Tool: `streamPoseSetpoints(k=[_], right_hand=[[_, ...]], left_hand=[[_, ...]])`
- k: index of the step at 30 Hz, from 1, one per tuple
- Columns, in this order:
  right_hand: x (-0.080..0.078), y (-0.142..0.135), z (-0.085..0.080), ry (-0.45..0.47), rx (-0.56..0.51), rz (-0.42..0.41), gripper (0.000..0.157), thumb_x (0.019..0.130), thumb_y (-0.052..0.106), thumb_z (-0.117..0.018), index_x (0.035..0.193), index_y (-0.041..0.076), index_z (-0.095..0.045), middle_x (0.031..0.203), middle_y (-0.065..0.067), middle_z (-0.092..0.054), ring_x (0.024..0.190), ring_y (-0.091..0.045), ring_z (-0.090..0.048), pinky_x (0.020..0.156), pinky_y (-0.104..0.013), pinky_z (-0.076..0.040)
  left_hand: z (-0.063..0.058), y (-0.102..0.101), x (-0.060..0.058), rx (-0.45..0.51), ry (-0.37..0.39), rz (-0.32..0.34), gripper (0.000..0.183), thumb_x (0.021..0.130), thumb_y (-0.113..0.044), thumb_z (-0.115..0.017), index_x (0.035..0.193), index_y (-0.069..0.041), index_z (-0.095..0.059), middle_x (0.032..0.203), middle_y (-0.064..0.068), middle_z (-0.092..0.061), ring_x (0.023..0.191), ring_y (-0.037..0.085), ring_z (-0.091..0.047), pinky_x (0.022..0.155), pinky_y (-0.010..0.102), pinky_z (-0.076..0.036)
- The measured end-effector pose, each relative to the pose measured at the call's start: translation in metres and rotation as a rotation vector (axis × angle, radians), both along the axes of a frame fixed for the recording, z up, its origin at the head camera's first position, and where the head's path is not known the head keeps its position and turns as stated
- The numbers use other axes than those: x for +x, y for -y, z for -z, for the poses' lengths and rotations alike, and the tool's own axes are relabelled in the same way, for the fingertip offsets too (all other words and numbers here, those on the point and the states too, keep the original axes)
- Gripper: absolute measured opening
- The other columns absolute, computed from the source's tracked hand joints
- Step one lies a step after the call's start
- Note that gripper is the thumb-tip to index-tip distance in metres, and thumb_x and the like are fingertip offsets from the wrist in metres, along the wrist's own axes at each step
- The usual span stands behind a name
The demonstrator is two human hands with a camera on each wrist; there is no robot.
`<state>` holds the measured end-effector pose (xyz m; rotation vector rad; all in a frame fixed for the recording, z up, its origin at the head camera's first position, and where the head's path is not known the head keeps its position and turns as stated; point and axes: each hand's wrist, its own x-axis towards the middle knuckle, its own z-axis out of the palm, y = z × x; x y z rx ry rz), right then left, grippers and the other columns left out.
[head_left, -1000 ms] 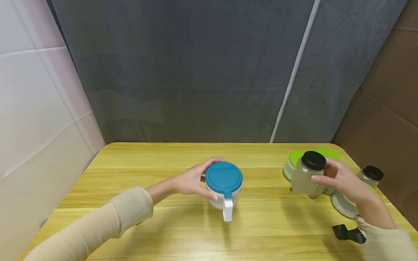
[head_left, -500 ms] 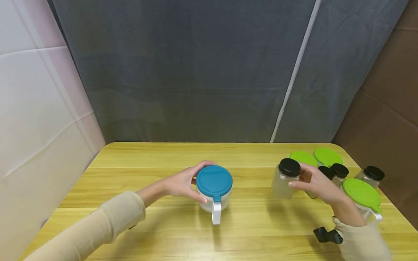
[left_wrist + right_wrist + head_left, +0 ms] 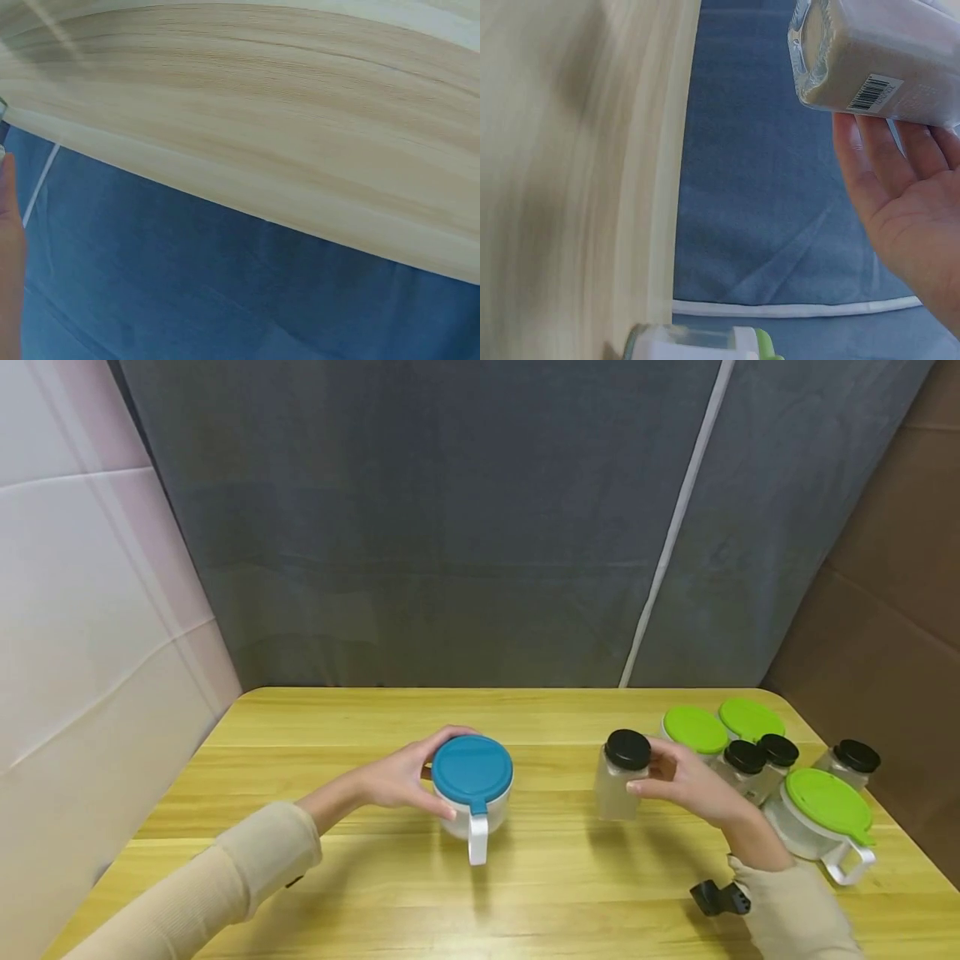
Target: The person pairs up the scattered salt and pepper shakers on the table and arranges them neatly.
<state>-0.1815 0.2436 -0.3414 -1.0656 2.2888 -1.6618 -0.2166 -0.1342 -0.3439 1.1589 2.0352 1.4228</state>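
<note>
My left hand (image 3: pixel 397 779) grips a round jar with a blue lid (image 3: pixel 472 768) and a white handle facing me; thumb and fingers spread around its left side. Only part of that hand (image 3: pixel 10 270) enters the left wrist view, at the left edge. To the right, my right hand (image 3: pixel 693 789) holds a clear square-sided jar (image 3: pixel 617 793) with a black screw lid, upright, by its right side. In the right wrist view that jar (image 3: pixel 900 60) shows its underside and a barcode sticker, held above the table. Whether the blue-lidded jar touches the table I cannot tell.
Green-lidded jars (image 3: pixel 696 729) and several black-capped jars (image 3: pixel 744 757) cluster at the table's right side. One green-lidded jar (image 3: pixel 828 802) has its white handle toward me. Grey cloth (image 3: pixel 420 527) hangs behind the wooden table (image 3: pixel 300 727). A black clip-like part (image 3: pixel 720 898) sits by my right sleeve.
Both hands have moved left with their jars. The black-lidded jar has come away from the cluster at the right, now fully seen apart from it.
</note>
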Motion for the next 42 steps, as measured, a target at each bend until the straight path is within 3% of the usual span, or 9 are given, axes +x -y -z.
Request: streamPoseSetpoints(k=[9, 16, 24, 31, 42], right_hand=[[-0.009, 0.015, 0.011, 0.041, 0.0, -0.002, 0.042, 0.081, -0.004, -0.058, 0.12, -0.011, -0.043, 0.11, -0.006, -0.055, 0.094, -0.017, -0.054, 0.077, -0.028, -0.045], [-0.016, 0.028, 0.018, 0.084, 0.019, 0.016, 0.047, 0.08, 0.002, -0.062, 0.122, -0.008, -0.044, 0.114, -0.016, -0.052, 0.099, -0.019, -0.052, 0.081, -0.03, -0.043], [-0.025, 0.043, 0.023, 0.134, -0.002, 0.001, 0.049, 0.08, 0.005, -0.064, 0.122, -0.008, -0.044, 0.115, -0.014, -0.052, 0.101, -0.021, -0.051, 0.084, -0.029, -0.041], [-0.034, 0.056, 0.026, 0.159, 0.029, -0.004, 0.05, 0.08, 0.008, -0.064, 0.123, -0.006, -0.044, 0.115, -0.016, -0.052, 0.102, -0.024, -0.05, 0.086, -0.031, -0.04], [-0.049, 0.076, 0.031, 0.224, -0.001, -0.035, 0.055, 0.08, 0.012, -0.065, 0.127, -0.005, -0.041, 0.113, -0.017, -0.053, 0.101, -0.027, -0.051, 0.085, -0.036, -0.041]], left_hand=[[0.006, 0.016, -0.009, 0.004, 0.035, -0.031, 0.082, 0.07, -0.017, -0.076, 0.134, -0.013, -0.025, 0.126, 0.009, -0.039, 0.111, 0.026, -0.041, 0.086, 0.041, -0.04], [0.011, 0.027, -0.013, -0.006, 0.061, -0.05, 0.082, 0.071, -0.015, -0.075, 0.135, -0.013, -0.023, 0.128, 0.01, -0.037, 0.114, 0.027, -0.038, 0.088, 0.039, -0.038], [0.017, 0.037, -0.018, -0.035, 0.093, -0.085, 0.083, 0.072, -0.017, -0.074, 0.135, -0.011, -0.021, 0.129, 0.013, -0.036, 0.115, 0.028, -0.036, 0.09, 0.041, -0.036], [0.021, 0.044, -0.026, -0.056, 0.074, -0.137, 0.083, 0.071, -0.016, -0.074, 0.135, -0.011, -0.021, 0.128, 0.014, -0.035, 0.115, 0.028, -0.036, 0.091, 0.04, -0.036], [0.024, 0.05, -0.034, -0.103, 0.113, -0.196, 0.085, 0.071, -0.019, -0.075, 0.136, -0.013, -0.02, 0.131, 0.013, -0.032, 0.118, 0.03, -0.031, 0.092, 0.047, -0.031]])
